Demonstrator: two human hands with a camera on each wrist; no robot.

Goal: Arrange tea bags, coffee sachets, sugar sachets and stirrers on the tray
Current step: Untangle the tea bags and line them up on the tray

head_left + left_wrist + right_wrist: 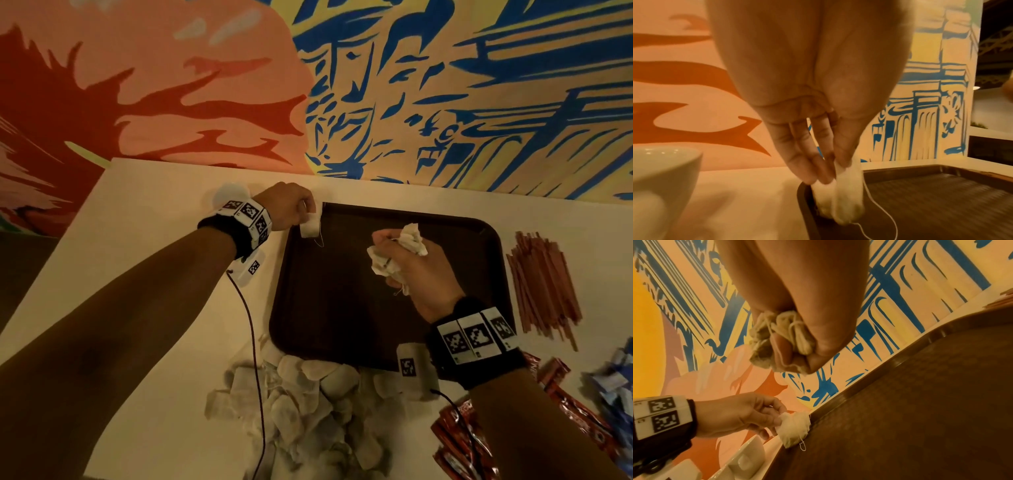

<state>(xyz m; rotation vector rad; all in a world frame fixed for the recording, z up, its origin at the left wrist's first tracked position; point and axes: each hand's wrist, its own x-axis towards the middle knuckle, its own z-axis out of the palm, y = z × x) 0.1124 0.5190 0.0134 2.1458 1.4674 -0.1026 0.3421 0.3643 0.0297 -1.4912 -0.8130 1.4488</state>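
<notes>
A dark brown tray (342, 308) lies on the white table. My left hand (291, 205) pinches a white tea bag (310, 228) just above the tray's far left corner, its string dangling; the tea bag (840, 199) hangs from my fingertips (818, 175) over the tray rim (803, 211). My right hand (411, 267) hovers over the tray's middle, gripping a crumpled bunch of tea bags (407, 245); the bunch (777, 340) is squeezed in my fist (809, 331). The left hand's tea bag (794, 426) touches the tray edge (838, 402).
A heap of loose tea bags (308, 411) lies at the tray's near edge. Brown stirrers (541, 284) are piled right of the tray. Red sachets (462, 431) and blue sachets (613, 387) lie near right. A white cup (663, 178) stands left of the tray.
</notes>
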